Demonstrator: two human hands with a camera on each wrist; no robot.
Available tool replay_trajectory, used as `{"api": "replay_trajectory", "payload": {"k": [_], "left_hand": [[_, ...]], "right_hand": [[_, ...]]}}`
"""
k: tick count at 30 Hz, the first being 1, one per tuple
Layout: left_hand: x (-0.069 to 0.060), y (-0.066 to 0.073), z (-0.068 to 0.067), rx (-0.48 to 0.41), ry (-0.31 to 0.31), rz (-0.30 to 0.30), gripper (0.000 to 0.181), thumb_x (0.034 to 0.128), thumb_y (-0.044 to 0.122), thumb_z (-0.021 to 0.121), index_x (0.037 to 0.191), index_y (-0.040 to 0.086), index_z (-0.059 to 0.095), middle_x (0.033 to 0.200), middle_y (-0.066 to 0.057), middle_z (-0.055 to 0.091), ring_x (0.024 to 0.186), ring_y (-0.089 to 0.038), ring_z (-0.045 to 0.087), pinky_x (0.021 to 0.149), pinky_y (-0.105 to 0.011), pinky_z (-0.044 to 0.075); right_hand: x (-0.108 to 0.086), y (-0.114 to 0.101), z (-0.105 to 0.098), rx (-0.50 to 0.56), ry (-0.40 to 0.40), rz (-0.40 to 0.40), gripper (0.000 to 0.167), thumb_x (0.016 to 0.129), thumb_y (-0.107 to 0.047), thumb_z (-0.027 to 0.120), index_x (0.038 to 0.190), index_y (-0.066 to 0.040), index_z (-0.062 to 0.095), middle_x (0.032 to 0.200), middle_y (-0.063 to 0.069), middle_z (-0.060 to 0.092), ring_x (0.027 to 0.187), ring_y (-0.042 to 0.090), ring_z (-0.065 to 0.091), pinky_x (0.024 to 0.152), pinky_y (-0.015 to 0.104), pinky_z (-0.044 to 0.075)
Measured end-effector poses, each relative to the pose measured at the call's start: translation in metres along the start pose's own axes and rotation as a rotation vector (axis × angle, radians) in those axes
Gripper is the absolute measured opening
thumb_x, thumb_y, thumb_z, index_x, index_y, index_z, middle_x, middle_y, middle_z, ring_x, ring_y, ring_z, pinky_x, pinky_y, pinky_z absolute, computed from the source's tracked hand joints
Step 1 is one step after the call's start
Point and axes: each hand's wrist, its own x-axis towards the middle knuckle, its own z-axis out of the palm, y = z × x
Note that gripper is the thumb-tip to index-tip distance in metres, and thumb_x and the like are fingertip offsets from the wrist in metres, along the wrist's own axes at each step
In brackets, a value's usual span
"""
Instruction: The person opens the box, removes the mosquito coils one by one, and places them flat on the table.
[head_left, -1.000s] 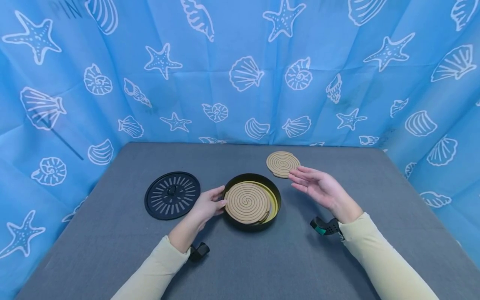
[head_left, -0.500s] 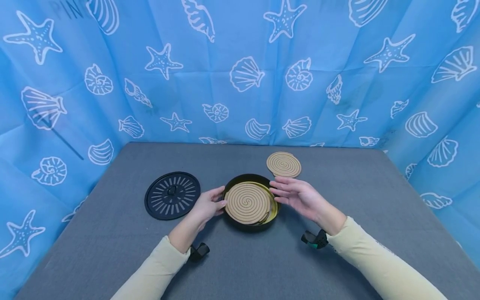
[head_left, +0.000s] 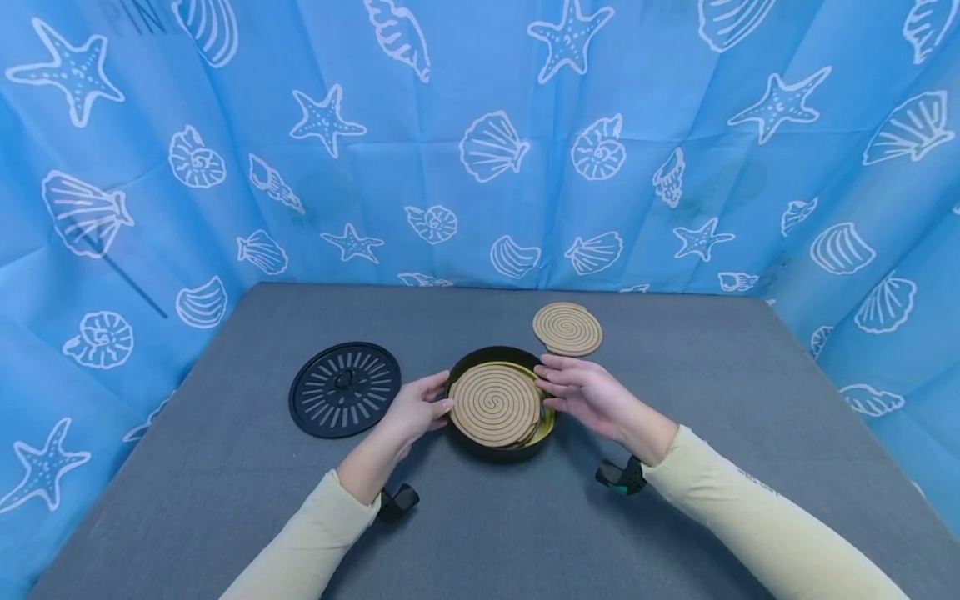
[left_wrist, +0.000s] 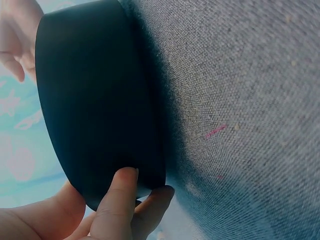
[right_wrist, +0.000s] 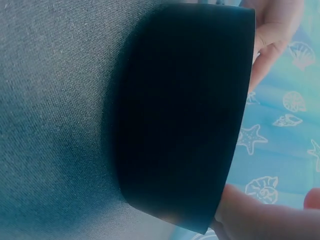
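A round black tin stands on the table, with tan mosquito coils lying toward its left side and a yellow lining showing at the right. My left hand grips the tin's left side, fingers against the outer wall and thumb at the rim; the left wrist view shows the fingers low on that wall. At the right rim is my right hand, its fingers extended over the edge beside the coils. Whether those fingertips touch a coil is hidden. In the right wrist view the dark wall fills the middle.
Left of the tin lies a black slotted lid with a small knob. Another tan coil lies flat behind the tin to the right. A blue curtain with shells and starfish hangs behind the grey table.
My right hand has moved left from beside the separate coil to the tin's right rim. The left hand stays on the tin, and the coils have not moved.
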Motion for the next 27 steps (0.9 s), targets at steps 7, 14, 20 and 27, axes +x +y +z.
{"api": "replay_trajectory", "payload": {"k": [7, 14, 20, 27], "left_hand": [[-0.0009, -0.0005, 0.0002, 0.004, -0.008, 0.027, 0.052, 0.0991, -0.003, 0.048, 0.149, 0.001, 0.035, 0.15, -0.024, 0.035, 0.132, -0.035, 0.043, 0.097, -0.044, 0.05], [-0.0008, -0.0004, 0.0011, 0.01, 0.004, 0.03, 0.052, 0.0987, -0.003, 0.049, 0.149, 0.002, 0.035, 0.15, -0.022, 0.036, 0.132, -0.034, 0.044, 0.096, -0.043, 0.05], [-0.0018, 0.0002, 0.0008, 0.011, -0.002, 0.03, 0.052, 0.099, -0.004, 0.048, 0.149, 0.001, 0.035, 0.15, -0.023, 0.035, 0.131, -0.035, 0.044, 0.096, -0.043, 0.05], [-0.0022, 0.0005, -0.0001, 0.009, -0.003, 0.029, 0.052, 0.099, -0.003, 0.049, 0.149, 0.002, 0.035, 0.15, -0.024, 0.036, 0.131, -0.035, 0.045, 0.096, -0.043, 0.05]], "right_hand": [[0.0019, -0.0004, 0.0025, -0.009, 0.012, 0.029, 0.06, 0.1, 0.002, 0.03, 0.15, 0.009, -0.002, 0.157, 0.031, 0.0, 0.145, 0.041, 0.003, 0.117, 0.054, 0.009], [0.0019, -0.0011, 0.0038, 0.003, 0.015, 0.026, 0.057, 0.101, 0.0, 0.027, 0.151, 0.009, -0.001, 0.157, 0.03, 0.002, 0.145, 0.041, 0.004, 0.117, 0.054, 0.011], [0.0043, -0.0017, 0.004, -0.005, 0.044, 0.001, 0.053, 0.102, -0.002, 0.024, 0.15, 0.011, 0.006, 0.155, 0.032, 0.011, 0.144, 0.042, 0.011, 0.115, 0.056, 0.019], [0.0085, -0.0042, 0.0034, 0.003, 0.105, 0.012, 0.052, 0.103, -0.003, 0.029, 0.149, 0.011, 0.012, 0.151, 0.032, 0.024, 0.134, 0.035, 0.034, 0.103, 0.044, 0.041]]}}
